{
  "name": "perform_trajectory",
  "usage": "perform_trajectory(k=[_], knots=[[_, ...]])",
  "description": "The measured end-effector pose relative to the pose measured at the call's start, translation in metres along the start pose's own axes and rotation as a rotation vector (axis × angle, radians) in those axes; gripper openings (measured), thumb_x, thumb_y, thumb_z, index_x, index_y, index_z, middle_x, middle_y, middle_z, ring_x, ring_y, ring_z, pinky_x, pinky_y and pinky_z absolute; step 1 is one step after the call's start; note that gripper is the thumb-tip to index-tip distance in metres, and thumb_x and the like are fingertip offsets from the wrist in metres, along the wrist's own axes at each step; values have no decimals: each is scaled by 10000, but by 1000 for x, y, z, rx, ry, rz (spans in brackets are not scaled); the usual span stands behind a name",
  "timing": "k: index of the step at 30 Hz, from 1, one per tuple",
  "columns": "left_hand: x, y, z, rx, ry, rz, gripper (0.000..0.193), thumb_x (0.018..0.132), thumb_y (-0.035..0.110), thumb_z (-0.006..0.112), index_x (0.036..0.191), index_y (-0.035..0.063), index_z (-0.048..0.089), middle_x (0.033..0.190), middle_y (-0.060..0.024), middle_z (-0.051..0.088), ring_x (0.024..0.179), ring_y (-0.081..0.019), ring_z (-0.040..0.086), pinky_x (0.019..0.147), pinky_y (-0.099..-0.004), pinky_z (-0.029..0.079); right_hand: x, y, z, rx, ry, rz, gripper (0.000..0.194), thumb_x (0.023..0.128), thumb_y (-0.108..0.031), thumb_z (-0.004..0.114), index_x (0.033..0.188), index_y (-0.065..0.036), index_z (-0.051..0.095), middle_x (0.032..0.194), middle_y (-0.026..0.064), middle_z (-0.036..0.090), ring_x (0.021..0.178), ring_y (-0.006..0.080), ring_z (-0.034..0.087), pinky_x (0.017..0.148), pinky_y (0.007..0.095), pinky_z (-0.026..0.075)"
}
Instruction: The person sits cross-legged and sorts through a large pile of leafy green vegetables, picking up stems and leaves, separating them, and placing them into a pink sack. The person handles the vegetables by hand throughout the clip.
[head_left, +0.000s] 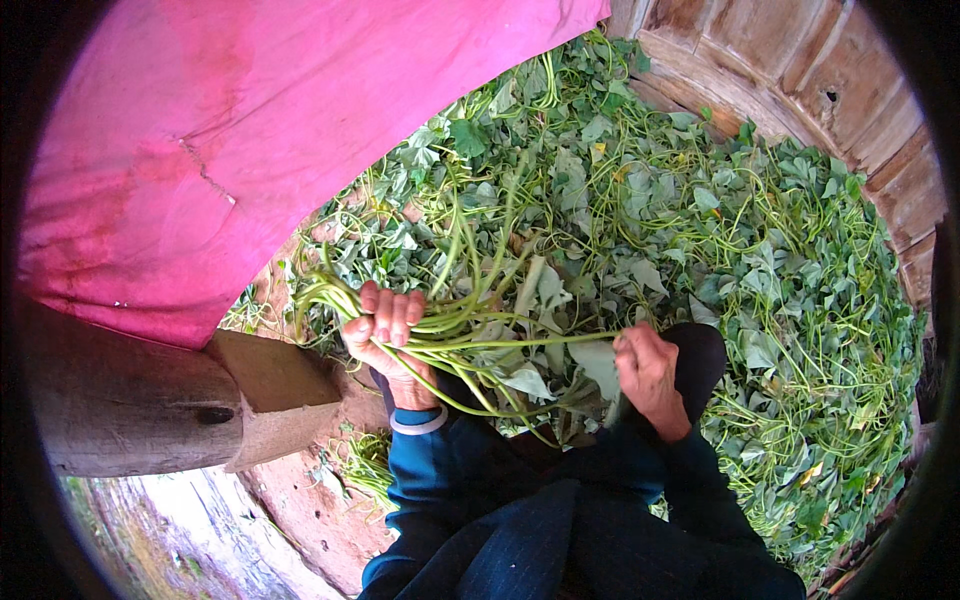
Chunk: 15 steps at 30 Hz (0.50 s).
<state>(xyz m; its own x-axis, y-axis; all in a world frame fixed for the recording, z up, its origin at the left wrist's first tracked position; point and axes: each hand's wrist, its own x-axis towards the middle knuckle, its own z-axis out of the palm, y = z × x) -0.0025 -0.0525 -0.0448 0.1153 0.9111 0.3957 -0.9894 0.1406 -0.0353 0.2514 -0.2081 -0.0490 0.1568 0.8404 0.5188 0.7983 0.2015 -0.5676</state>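
Observation:
My left hand (388, 330) is closed around a bundle of long green leaf stalks (450, 322), whose ends fan out to the right and bend over at the left. To the right, the curled fingers of my right hand (646, 367) pinch the end of one stalk that stretches straight across from the bundle. Around and beyond both hands lies a thick heap of cut leafy vines (600, 195), with green leaves and tangled stems. A few leaves hang between the hands, over my dark-clothed lap.
A pink cloth (195, 135) hangs at the upper left, above a wooden post (142, 397) and a squared block (281, 375). Board walls (787, 67) curve along the upper right. A smaller bunch of green stems (367, 465) lies on the reddish floor (315, 510) by my left forearm.

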Motion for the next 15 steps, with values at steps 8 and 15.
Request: perform_trajectory(k=[8,15], knots=[[-1,-1,10,-21,22,13,89,712,108,523,776,62,481,488,27,408,396,-110,372,576,-285,378,18,51,-23,948,312,760,171,771,-162,497,683,-17,516,639,20,478,608,120,445,576,244,355],[-1,-4,-4,-176,138,1,71,731,103,519,774,56,486,536,24,422,445,-104,393,620,-272,365,26,-22,8,177,-195,-33,253,716,-33,676,963,-68,634,745,37,595,540,106,562,478,236,435]])
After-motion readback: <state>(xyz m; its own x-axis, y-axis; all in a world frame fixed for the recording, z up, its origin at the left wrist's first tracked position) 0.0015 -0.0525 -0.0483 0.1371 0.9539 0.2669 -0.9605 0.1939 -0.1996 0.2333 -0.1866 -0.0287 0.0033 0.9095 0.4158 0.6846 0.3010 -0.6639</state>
